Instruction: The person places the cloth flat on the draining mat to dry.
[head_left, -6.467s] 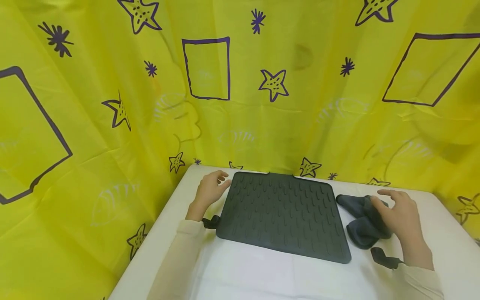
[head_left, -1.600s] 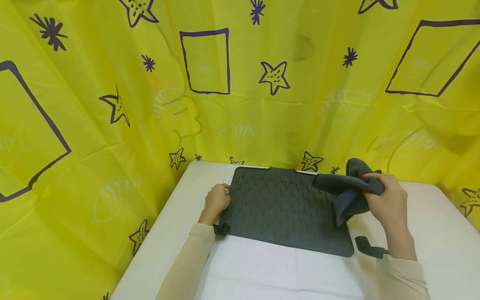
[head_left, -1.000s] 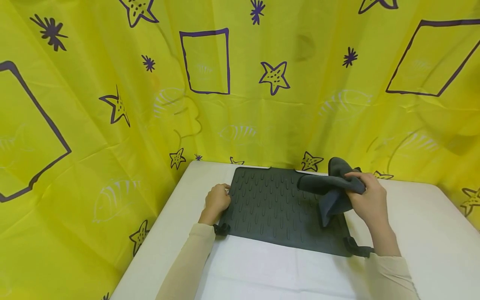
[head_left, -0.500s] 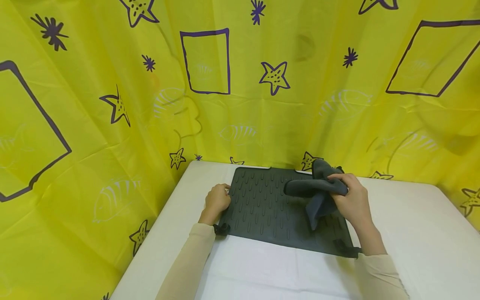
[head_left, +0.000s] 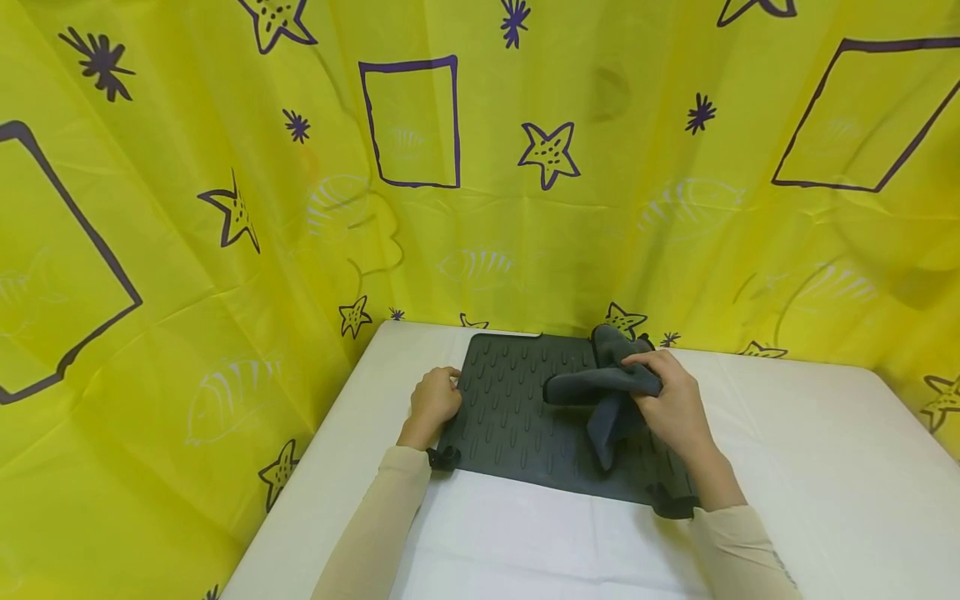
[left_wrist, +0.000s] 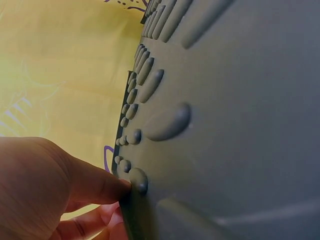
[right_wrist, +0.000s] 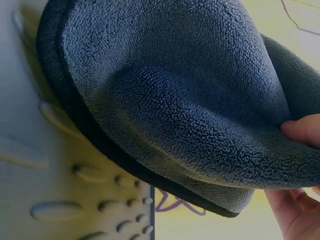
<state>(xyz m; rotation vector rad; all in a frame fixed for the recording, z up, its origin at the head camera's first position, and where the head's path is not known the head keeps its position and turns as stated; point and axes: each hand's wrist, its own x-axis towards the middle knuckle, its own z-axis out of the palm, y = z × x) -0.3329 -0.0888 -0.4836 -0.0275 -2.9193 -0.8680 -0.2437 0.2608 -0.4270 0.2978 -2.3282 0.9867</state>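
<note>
A dark grey drying mat [head_left: 510, 400] with raised oblong ridges lies on the white table. At its left edge my left hand [head_left: 435, 400] grips the rim; in the left wrist view the thumb [left_wrist: 107, 186] lies on top and the fingers are underneath. My right hand [head_left: 671, 404] pinches a bunched grey-blue microfiber cloth [head_left: 600, 385] over the mat's right half. Close up in the right wrist view, the plush cloth [right_wrist: 175, 110] has a black bound edge and hangs in folds. It hides part of the mat. Whether its lowest corner touches the mat I cannot tell.
The white table [head_left: 817, 467] extends right of the mat and in front of it. A yellow curtain [head_left: 480, 225] with purple stars and frames hangs behind and to the left, close to the table's back edge.
My left hand has taken hold of the mat's edge. My right hand picked up the cloth from the table at right and has carried it leftward over the mat.
</note>
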